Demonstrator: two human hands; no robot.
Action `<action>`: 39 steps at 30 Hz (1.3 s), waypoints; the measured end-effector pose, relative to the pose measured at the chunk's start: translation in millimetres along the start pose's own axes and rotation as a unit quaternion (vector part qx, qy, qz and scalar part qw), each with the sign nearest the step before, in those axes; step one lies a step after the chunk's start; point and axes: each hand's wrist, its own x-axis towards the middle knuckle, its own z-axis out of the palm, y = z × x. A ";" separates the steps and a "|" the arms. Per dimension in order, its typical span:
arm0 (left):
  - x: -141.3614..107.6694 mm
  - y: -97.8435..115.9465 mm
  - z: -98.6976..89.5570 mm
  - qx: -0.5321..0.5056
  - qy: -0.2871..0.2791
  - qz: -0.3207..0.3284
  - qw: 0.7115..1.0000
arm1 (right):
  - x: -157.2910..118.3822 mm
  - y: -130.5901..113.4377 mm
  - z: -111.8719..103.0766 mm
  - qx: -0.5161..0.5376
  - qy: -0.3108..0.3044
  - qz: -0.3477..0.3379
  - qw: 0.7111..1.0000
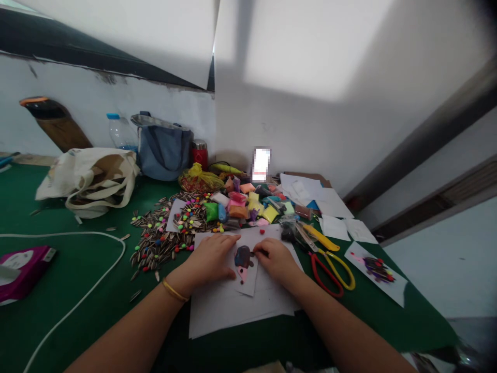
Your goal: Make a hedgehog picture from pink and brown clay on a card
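Note:
A small white card [248,287] lies on larger white sheets [213,313]. On the card is a flat clay animal [243,257] with a dark grey-blue body and a pink pointed face. My left hand [212,259] rests at the card's left edge, thumb and fingers apart, with nothing held. At the right side of the clay body, my right hand [274,256] is closed in a pinch near a small dark foot; what sits between the fingertips is too small to make out. A red bead [262,231] lies above the card.
Sunflower seeds with coloured beads [155,238] spread at the left. Clay packets [236,207] pile up behind the sheets. Scissors [326,272] and a second decorated card [378,272] lie to the right. Bags [165,150], a red flask [200,154] and a white cable [93,290] are further left.

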 end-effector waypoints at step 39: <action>-1.2 -1.0 1.0 0.001 -0.008 0.001 1.000 | -6.4 -10.9 -7.0 0.015 -0.027 -0.003 1.000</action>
